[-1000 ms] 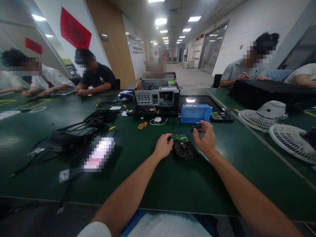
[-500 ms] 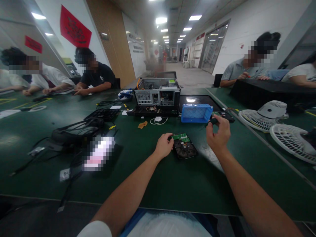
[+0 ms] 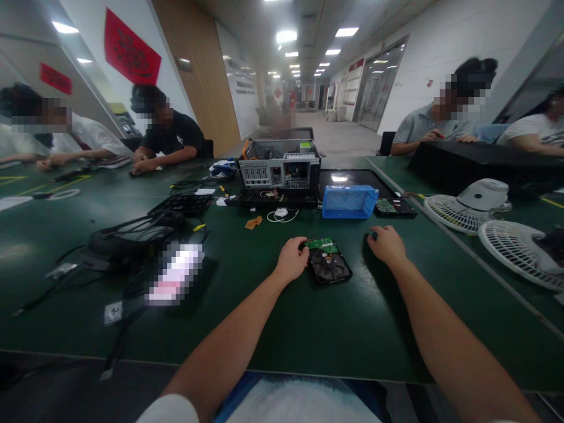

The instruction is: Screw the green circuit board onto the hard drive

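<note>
A hard drive point(image 3: 330, 268) lies on the table with its green circuit board showing at the far end. My left hand point(image 3: 292, 259) is closed on the drive's left far corner. To the right of the drive, my right hand point(image 3: 388, 245) is low over the table, fingers curled round a screwdriver point(image 3: 373, 234). Only a bit of its dark green handle shows; the rest is hidden by the hand. Beyond the right hand stands a blue plastic box point(image 3: 348, 202), and a second hard drive point(image 3: 395, 207) lies beside it.
An opened computer case point(image 3: 279, 170) stands at the back. A phone point(image 3: 176, 275), cables and a black headset-like object point(image 3: 132, 241) lie left. White fan parts point(image 3: 469, 202) and a black case point(image 3: 484, 164) are right. Several people sit around the table.
My right hand has come down towards the table with the screwdriver, uncovering the second hard drive. My left hand and the hard drive it holds have stayed in place.
</note>
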{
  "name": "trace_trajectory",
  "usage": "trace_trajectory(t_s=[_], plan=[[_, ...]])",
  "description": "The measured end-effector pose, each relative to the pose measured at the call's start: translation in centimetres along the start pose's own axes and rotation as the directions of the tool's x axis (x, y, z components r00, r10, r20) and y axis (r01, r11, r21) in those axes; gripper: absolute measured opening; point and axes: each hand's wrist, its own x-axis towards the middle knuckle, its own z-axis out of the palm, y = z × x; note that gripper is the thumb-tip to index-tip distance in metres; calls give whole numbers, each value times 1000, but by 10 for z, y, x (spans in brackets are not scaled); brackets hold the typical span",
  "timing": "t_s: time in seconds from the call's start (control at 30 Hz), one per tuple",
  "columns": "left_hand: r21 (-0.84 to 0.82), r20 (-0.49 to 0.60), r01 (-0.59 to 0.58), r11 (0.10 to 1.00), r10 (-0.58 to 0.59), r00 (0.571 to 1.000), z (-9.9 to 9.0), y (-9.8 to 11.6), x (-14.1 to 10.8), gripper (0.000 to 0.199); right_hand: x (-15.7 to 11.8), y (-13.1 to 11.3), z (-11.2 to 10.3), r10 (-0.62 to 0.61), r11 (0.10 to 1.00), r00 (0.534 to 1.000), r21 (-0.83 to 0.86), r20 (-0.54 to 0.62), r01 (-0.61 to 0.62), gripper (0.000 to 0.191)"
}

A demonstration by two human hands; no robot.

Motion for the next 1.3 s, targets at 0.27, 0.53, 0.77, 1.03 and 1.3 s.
trace_trajectory(t_s=[0.27, 0.53, 0.77, 1.03, 1.3], plan=[[14, 8, 0, 1000, 0, 1000, 0, 1, 0, 38, 2, -4, 0, -3, 999, 995, -46, 97, 7, 42], [-18, 22, 25, 1000, -24, 999, -2, 5, -2, 38, -1, -4, -3, 1, 999, 999, -36, 53, 1, 29], [-31, 44, 49, 998, -48, 998, -6, 10, -4, 40, -9, -19, -15, -130, 991, 990, 52, 58, 127, 24], [13, -7, 11, 1000, -11, 1000, 0, 4, -1, 36, -44, -83, -28, -602, 741, 798, 354, -29, 571, 16], [-18, 32, 37, 999, -37, 999, -5, 10, -4, 37, -47, -86, -29, -590, 767, 807, 330, 26, 550, 14]])
